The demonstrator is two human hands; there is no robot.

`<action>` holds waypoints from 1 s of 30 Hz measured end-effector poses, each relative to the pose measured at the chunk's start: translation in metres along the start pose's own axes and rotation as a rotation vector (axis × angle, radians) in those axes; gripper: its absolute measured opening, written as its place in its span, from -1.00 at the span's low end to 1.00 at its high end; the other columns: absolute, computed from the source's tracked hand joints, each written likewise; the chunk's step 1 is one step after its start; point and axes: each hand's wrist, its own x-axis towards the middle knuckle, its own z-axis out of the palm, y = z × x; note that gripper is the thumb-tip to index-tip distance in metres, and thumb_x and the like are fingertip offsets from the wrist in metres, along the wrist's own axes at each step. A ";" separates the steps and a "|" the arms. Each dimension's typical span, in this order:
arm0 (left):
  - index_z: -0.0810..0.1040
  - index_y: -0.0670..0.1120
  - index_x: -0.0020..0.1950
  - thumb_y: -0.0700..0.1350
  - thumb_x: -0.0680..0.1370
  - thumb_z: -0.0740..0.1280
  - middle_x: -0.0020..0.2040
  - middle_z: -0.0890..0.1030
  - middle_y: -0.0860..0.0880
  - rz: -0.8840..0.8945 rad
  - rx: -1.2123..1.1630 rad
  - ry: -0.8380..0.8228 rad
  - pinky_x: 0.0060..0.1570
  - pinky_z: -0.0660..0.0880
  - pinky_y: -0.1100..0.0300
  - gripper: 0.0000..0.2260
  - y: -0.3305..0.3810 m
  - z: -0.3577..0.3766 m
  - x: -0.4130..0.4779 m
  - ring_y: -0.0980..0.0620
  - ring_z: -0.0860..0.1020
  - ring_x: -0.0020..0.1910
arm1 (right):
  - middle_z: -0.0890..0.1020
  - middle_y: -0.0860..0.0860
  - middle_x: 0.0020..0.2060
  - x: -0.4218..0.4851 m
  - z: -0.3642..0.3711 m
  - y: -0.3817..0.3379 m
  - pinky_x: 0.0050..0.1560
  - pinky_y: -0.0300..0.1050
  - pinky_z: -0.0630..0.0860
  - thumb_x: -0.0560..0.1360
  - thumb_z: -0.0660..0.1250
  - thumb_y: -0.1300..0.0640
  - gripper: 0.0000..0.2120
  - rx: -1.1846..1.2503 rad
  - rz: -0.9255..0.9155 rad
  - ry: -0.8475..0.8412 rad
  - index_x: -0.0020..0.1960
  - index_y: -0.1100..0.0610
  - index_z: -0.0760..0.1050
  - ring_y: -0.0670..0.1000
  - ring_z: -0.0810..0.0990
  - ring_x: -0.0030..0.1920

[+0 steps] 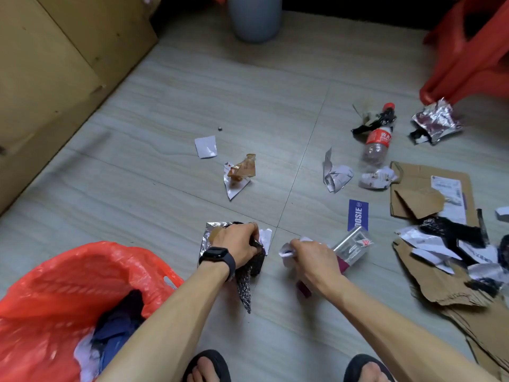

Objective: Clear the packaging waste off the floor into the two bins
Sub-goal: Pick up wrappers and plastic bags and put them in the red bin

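The grey tiled floor point(137, 202) is strewn with packaging waste, thickest toward the right. Along the left edge stands a tan cardboard box point(55, 64). In the lower left corner is a bin lined with a red bag point(68, 285), already holding dark blue and white scraps.

Just right of the bin, the left hand point(237, 244), with a black watch point(217, 257) on the wrist, has its fingers curled round a piece of dark netting point(246, 285) that trails down to the floor. Beneath it lies a silver foil wrapper point(206, 232). Farther back are a white paper scrap point(206, 146) and a golden-brown wrapper point(243, 169). A grey round container point(254, 17) stands at the far edge.

The right hand point(311, 260) is closed, pinching a crumpled white paper point(286, 250). A clear plastic packet point(352, 245) lies just beside its knuckles; whether they touch cannot be told. Behind that is a blue card point(358, 215).

Toward the right lie a plastic bottle point(378, 142) with a red label on its side, a foil bag point(436, 122) and torn cardboard pieces point(429, 282) mixed with paper. A red plastic stool point(468, 51) fills the top right corner.
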 end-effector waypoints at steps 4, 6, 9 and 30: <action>0.48 0.11 -0.19 0.05 0.41 0.52 -0.20 0.62 0.12 -0.044 -0.263 0.067 -0.26 0.45 0.18 -0.79 0.013 -0.035 -0.021 0.04 0.58 -0.13 | 0.66 0.00 0.00 -0.022 -0.040 0.010 -0.20 -0.04 0.37 0.52 0.25 0.10 -0.79 0.122 0.082 0.117 0.13 -0.11 0.48 0.20 0.62 0.02; 0.45 0.16 -0.27 0.03 0.38 0.56 -0.23 0.61 0.13 -0.017 -0.349 0.152 -0.22 0.47 0.19 -0.73 0.022 -0.065 -0.041 0.04 0.58 -0.16 | 0.68 0.02 -0.03 -0.042 -0.073 0.005 -0.19 -0.05 0.39 0.55 0.28 0.04 -0.84 0.201 0.104 0.216 0.12 -0.10 0.52 0.20 0.61 0.02; 0.43 0.14 -0.31 -0.01 0.37 0.59 -0.21 0.64 0.10 0.021 -0.391 0.252 -0.19 0.45 0.24 -0.69 0.029 -0.102 -0.067 0.07 0.58 -0.16 | 0.68 -0.02 -0.15 -0.063 -0.111 -0.007 -0.21 -0.04 0.46 0.52 0.36 -0.06 -0.90 0.329 0.076 0.330 -0.01 -0.06 0.53 0.16 0.62 -0.06; 0.49 0.09 -0.11 0.07 0.45 0.48 -0.14 0.62 0.14 -0.266 -0.225 0.677 -0.12 0.53 0.12 -0.81 -0.123 -0.187 -0.321 0.03 0.58 -0.09 | 0.64 -0.08 -0.02 -0.161 -0.197 -0.278 -0.31 -0.09 0.42 0.53 0.24 0.02 -0.79 -0.210 -0.784 0.436 0.13 -0.14 0.53 0.10 0.64 -0.03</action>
